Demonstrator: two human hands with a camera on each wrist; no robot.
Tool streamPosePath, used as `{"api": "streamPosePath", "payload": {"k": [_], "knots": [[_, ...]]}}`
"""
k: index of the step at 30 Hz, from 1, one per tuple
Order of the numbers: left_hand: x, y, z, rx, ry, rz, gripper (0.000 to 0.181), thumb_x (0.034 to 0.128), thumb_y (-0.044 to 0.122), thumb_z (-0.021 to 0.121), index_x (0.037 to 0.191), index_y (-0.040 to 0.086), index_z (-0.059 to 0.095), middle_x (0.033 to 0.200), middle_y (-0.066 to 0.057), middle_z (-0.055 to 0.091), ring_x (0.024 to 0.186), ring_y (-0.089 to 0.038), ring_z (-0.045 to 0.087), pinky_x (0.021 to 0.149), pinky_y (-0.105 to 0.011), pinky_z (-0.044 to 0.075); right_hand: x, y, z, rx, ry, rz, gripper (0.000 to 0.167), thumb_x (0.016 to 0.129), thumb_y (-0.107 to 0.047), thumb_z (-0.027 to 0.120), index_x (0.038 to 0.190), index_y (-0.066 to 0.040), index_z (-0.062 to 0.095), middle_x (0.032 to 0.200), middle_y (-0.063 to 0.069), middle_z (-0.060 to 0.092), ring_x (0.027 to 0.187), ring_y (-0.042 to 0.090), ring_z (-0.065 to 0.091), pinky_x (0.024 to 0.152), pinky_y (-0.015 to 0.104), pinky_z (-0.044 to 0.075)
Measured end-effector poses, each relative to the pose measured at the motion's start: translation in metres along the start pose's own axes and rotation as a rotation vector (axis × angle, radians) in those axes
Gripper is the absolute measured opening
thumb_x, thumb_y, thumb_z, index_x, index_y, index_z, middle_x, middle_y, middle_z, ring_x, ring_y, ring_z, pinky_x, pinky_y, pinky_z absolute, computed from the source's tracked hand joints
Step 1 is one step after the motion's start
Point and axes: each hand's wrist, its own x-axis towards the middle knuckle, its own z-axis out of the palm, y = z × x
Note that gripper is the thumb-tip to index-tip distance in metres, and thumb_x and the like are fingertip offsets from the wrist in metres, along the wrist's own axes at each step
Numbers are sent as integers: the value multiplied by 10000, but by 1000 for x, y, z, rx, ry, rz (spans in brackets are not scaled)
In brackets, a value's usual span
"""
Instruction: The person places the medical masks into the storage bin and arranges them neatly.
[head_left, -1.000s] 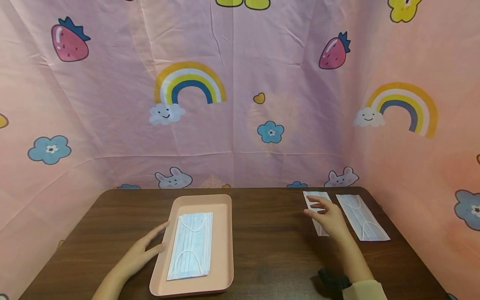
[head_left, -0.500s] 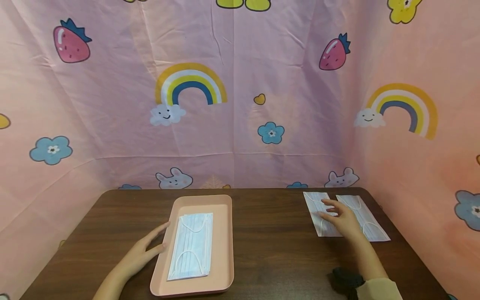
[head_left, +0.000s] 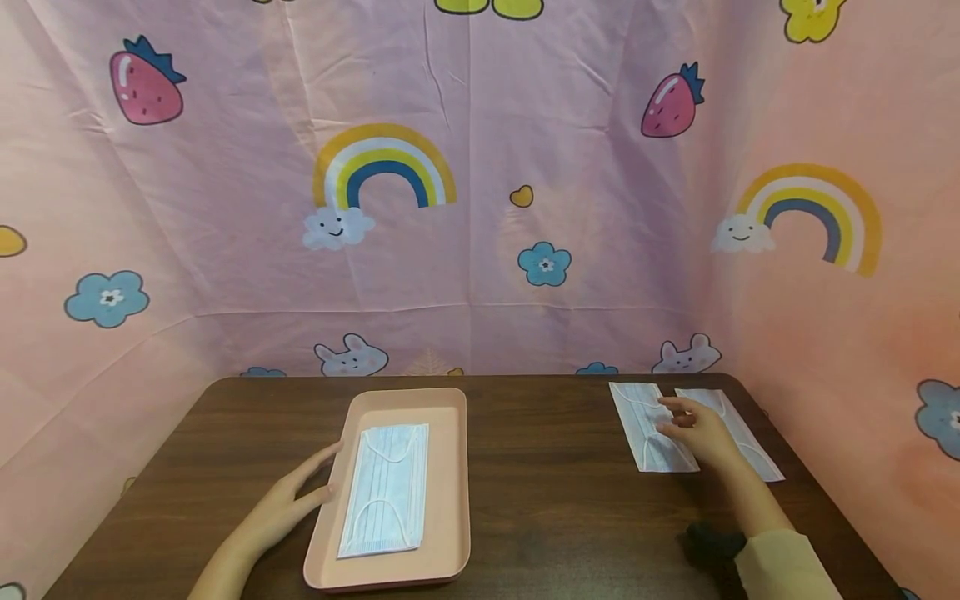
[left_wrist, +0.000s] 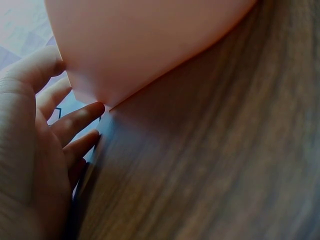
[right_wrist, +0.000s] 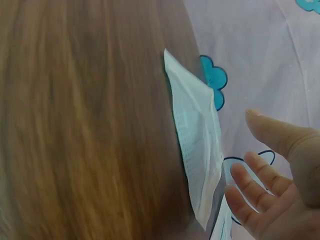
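Note:
My left hand [head_left: 277,510] rests its fingertips against the left side of a pink tray [head_left: 448,500], fingers spread and fairly straight. In the left wrist view thumb and fingers meet the tray's wall [left_wrist: 145,45]. Inside the tray lies a small stack of pale blue face masks [head_left: 384,492], ear loops uppermost. My right hand [head_left: 699,433] hovers over two more face masks on the table at the right, its fingers loosely bent around nothing. The nearer-to-tray mask [head_left: 641,429] lies flat; the outer mask [head_left: 727,412] is partly hidden by the hand.
A dark brown wooden table [head_left: 540,492] bears everything. Pink patterned cloth [head_left: 480,250] hangs behind it and along both sides. A black item [head_left: 712,542] sits at the right wrist, by the beige sleeve [head_left: 783,567].
My right hand has moved rightward from over the inner face mask toward the outer one, uncovering more of the inner mask. The left hand, tray and masks stay put.

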Motion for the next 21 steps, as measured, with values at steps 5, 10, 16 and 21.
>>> {"api": "streamPosePath", "payload": {"k": [5,10,16,21], "knots": [[0,1,-1,5,2,-2,581,934,252,625,1464,178,399,1434,-214,417,1300,-444,347,963,-688,256,3,3,-3,-13,-29,21,503,834,-130,751,1277,24,569,1202,308,561,967,381,596,705,393,513],[-1,1,-1,3,3,2,580,934,243,624,1464,171,399,1429,-212,425,1296,-446,349,963,-685,259,5,4,-5,-30,-49,18,504,832,-85,740,1279,51,553,1194,318,554,945,387,598,700,403,519],[0,0,-1,3,1,4,581,935,242,622,1466,173,395,1423,-212,431,1295,-437,351,961,-685,261,8,7,-6,-93,-61,25,496,816,-91,752,1249,62,564,1155,310,567,896,376,587,689,442,498],[0,-1,0,3,4,3,580,933,244,625,1463,171,400,1418,-218,434,1297,-442,349,968,-685,254,12,12,-5,-136,-72,28,494,805,-82,757,1236,68,568,1128,298,575,841,312,567,691,428,472]]}}
